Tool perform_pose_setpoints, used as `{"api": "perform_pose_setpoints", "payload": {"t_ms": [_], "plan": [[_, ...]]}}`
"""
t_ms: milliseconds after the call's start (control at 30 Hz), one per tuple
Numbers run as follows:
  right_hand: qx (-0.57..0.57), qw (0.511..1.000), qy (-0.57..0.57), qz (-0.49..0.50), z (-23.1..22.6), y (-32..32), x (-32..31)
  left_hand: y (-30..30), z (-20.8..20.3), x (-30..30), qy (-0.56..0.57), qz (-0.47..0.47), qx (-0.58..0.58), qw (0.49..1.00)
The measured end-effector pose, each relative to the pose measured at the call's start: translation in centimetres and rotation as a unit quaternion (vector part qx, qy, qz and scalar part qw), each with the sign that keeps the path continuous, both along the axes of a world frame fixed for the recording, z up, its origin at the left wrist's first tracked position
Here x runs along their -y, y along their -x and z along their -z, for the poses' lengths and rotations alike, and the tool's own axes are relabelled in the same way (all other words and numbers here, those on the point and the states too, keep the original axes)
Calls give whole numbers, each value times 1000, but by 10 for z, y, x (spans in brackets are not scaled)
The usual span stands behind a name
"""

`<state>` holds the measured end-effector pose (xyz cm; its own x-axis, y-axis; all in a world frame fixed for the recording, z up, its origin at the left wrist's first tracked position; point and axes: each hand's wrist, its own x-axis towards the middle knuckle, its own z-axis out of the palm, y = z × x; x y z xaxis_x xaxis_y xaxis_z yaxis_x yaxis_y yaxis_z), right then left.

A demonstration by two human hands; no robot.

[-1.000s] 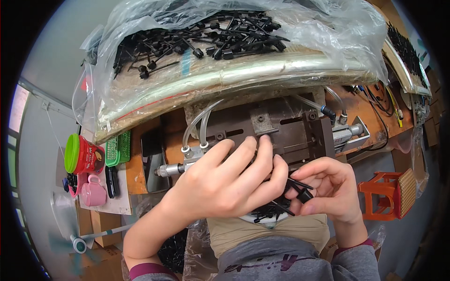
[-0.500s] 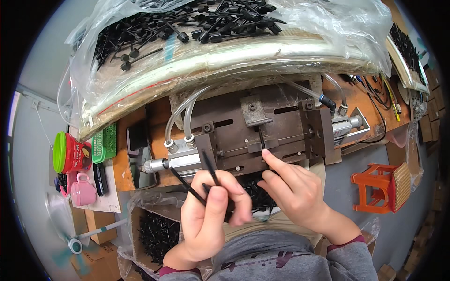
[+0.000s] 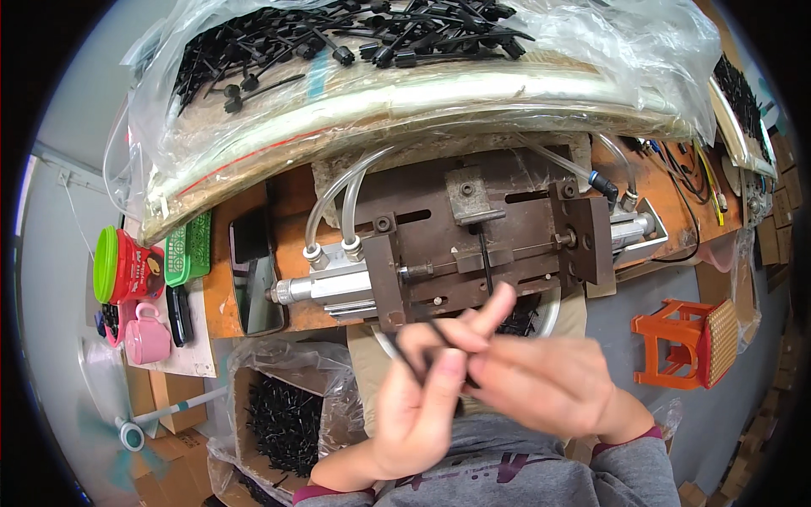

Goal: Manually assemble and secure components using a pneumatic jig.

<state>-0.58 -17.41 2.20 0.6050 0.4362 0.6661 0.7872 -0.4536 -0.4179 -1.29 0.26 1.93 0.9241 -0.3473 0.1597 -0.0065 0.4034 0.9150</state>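
Observation:
My left hand (image 3: pixel 418 406) is closed round a few thin black plastic stems (image 3: pixel 405 359), which stick out between thumb and fingers. My right hand (image 3: pixel 549 380) meets it, fingertips pressed together against the left fingers; motion blur hides what they pinch. Just beyond both hands is a brown metal fixture (image 3: pixel 427 296). Across its middle block lies another black stem (image 3: pixel 487 258), its far end under a grey metal clamp block (image 3: pixel 470 198). Air cylinders flank the fixture, a left one (image 3: pixel 329 291) and a right one (image 3: pixel 629 226), with clear hoses attached.
Above the fixture, a plastic-lined tray (image 3: pixel 405 97) carries many black stemmed parts. A lined carton (image 3: pixel 338 406) of black pieces stands lower left. A phone (image 3: pixel 253 291), green basket (image 3: pixel 190 249) and pink mug (image 3: pixel 148 338) are at left; an orange stool (image 3: pixel 680 342) is at right.
My right hand has drawn back from the stem in the fixture to meet my left hand. The left hand has moved right with its stems.

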Motion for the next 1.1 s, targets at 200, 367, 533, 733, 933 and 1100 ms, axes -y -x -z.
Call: {"api": "perform_pose_setpoints", "payload": {"t_ms": [200, 367, 533, 733, 933, 1100], "plan": [[-54, 998, 15, -5, -1, 6, 14, 1, 5, 5, -126, -20, 34, 991], [-105, 982, 93, 125, 14, 1, 7, -1, 0, -11, -52, -71, 33, 996], [-20, 974, 178, 140, 17, -10, -5, -3, -5, -13, -54, -134, 71, 987], [-16, 963, 226, 149, 15, -9, -6, -7, -3, -10, 54, -152, -1, 987], [-25, 987, 134, 84, -3, -10, 0, -17, 0, -2, 130, -156, 14, 979], [-10, 996, 32, -79, -11, 2, 2, -7, -10, 19, 59, -83, -94, 990]]}}
